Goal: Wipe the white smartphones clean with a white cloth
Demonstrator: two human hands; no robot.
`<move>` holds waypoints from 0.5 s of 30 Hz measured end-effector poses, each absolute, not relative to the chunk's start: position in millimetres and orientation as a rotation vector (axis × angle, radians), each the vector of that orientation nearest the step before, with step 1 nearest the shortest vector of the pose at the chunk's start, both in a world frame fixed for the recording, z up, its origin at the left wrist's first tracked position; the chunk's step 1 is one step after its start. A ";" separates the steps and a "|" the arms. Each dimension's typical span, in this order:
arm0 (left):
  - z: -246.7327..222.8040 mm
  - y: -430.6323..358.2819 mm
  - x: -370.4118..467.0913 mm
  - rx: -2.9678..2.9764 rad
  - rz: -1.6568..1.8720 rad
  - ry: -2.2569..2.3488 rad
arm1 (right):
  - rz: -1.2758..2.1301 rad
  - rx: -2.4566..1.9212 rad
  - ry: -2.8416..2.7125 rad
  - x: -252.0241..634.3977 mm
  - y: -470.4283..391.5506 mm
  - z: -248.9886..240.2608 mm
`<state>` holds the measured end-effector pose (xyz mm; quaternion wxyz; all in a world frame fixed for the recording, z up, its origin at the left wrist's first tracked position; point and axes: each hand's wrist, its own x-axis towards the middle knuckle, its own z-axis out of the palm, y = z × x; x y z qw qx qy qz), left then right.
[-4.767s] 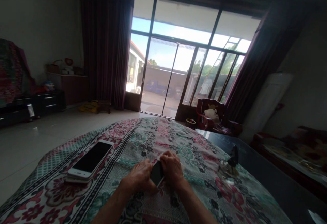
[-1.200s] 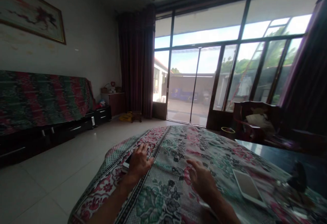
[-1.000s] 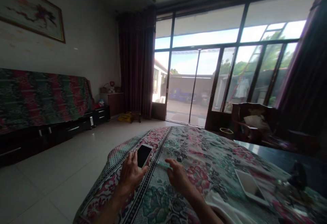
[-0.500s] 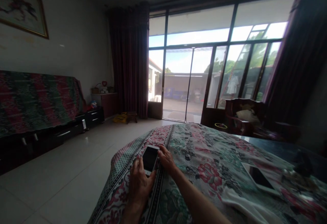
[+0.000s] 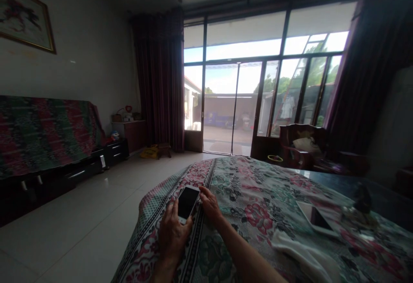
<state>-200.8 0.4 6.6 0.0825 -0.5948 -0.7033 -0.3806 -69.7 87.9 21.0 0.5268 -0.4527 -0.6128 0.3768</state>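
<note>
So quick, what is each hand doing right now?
Left hand: closed around the white phone.
Right hand: fingers on the phone's right edge; grip cannot be told.
</note>
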 end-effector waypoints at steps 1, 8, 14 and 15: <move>6.4 -0.1 -200.4 -1.781 -1.117 -2.072 | 0.908 -1.084 -1.458 -66.3 85.3 22.8; 6.7 -5.4 -187.7 -1.909 -1.163 -1.839 | 0.928 -1.135 -1.437 -23.7 63.9 38.9; 2.4 -19.9 -161.8 -2.158 -1.229 -1.856 | 0.839 -1.280 -1.517 26.0 54.5 40.2; 2.2 -23.5 -155.8 -2.217 -1.198 -1.866 | 0.821 -1.312 -1.542 33.7 53.5 38.9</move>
